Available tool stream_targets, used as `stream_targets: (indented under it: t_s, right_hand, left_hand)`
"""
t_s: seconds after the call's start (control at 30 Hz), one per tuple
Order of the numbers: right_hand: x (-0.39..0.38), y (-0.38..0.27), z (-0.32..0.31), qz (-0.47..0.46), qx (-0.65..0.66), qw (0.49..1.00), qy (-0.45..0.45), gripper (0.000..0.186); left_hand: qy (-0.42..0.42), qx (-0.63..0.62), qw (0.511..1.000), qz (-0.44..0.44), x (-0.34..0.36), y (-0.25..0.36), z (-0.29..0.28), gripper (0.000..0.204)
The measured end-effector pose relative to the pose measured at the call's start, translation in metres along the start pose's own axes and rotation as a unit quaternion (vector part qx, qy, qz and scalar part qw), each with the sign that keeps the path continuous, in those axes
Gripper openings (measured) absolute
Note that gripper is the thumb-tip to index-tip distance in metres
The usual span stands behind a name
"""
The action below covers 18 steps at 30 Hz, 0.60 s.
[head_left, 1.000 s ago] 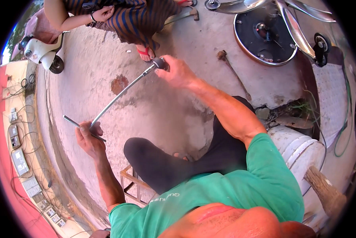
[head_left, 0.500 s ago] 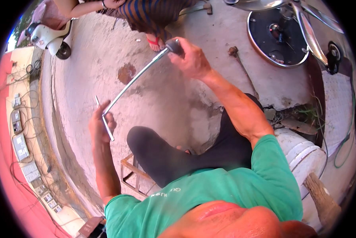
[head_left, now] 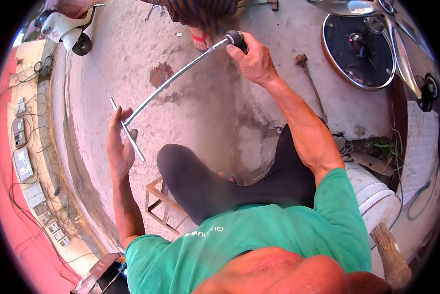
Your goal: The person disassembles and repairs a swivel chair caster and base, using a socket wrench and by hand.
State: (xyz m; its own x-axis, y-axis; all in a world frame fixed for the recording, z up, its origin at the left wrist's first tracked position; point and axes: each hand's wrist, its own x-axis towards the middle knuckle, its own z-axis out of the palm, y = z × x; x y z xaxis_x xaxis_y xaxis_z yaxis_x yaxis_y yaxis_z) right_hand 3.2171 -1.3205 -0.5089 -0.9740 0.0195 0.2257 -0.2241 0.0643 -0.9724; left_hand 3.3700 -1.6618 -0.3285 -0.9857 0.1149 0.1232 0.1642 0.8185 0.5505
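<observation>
A long metal rod (head_left: 168, 81), slightly curved, spans between my two hands, with a T-bar (head_left: 136, 149) at its lower-left end. My left hand (head_left: 120, 144) has its fingers round that crossbar at the junction. At the upper-right end, my right hand (head_left: 255, 63) grips a dark round knob (head_left: 234, 40) beside a metal fitting. Beyond the knob, another person's foot (head_left: 200, 40) in a red sandal shows below striped cloth. A rusty long-handled tool (head_left: 313, 88) lies on the concrete to the right of my right hand.
A chrome star base (head_left: 408, 73) and black disc (head_left: 352, 56) sit upper right, a hammer (head_left: 274, 6) at top. A white bucket (head_left: 377, 198) and wood piece (head_left: 391, 255) are at my right, a metal stool frame (head_left: 156, 206) at left. Scooter (head_left: 65, 24), wired meter boxes (head_left: 23, 161) line the left.
Both hands and the rod have shifted upward in the picture, the right hand also rightward. The crossbar has turned steeper. The surroundings have shifted up too, cutting off most of the other person.
</observation>
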Motion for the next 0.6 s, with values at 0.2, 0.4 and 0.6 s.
stream_targets:
  t_s: [0.2,0.4,0.6]
  right_hand:
    - [-0.006,-0.01,0.003,-0.03,-0.006,0.999,-0.019,0.047]
    - [-0.005,0.0,0.009,-0.111,-0.035,0.993,0.008,0.046]
    - [-0.007,0.003,0.016,-0.073,-0.068,0.995,0.003,0.045]
  left_hand:
    - [-0.023,-0.134,0.946,-0.294,0.005,-0.009,-0.011,0.063]
    - [0.011,-0.172,0.947,-0.272,0.004,-0.018,0.002,0.053]
    - [0.139,-0.29,0.917,-0.236,0.007,0.0,0.018,0.051]
